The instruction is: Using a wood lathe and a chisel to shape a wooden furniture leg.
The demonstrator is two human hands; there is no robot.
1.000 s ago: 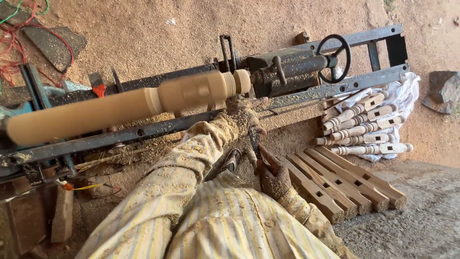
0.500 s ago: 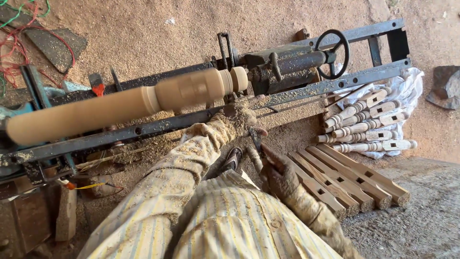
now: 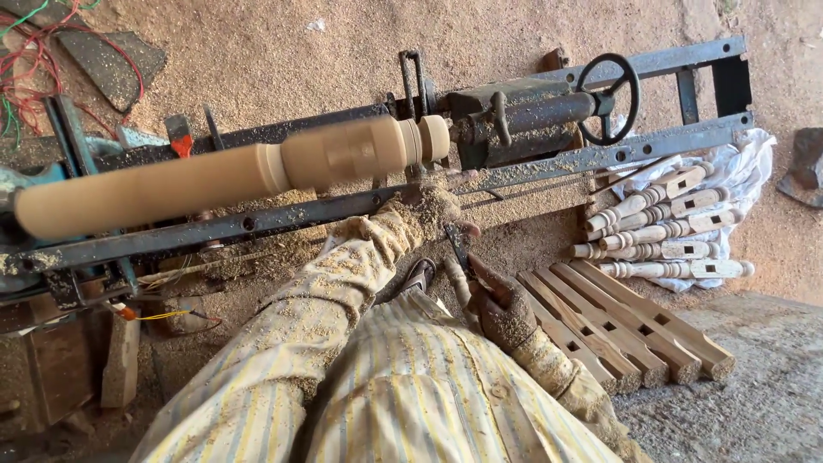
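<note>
Long pale wooden spindle (image 3: 231, 171) mounted on lathe (image 3: 531, 116), blurred, stretching from the left end to the tailstock, with turned rings near its right end. Left hand (image 3: 429, 206), dusted in sawdust, resting on the lathe's front rail (image 3: 257, 225) just below the ringed end; fingers curled down over the rail, whether clamped on a tool cannot be told. Right hand (image 3: 501, 309) lower and nearer the body, fingers closed around the handle of a chisel (image 3: 459, 249) whose dark blade points up toward the left hand. Both sleeves and the striped shirt (image 3: 411, 394) speckled with wood dust. Black handwheel (image 3: 607, 87) at the lathe's right end. On the floor right of the hands, a row of squared wooden legs (image 3: 634, 330) with mortise holes, lying side by side. Beyond them, turned legs (image 3: 660, 227) stacked on a white cloth (image 3: 746, 171). Red and green wires (image 3: 34, 60) at the upper left corner of the floor. Sawdust covering the ground behind the lathe.
</note>
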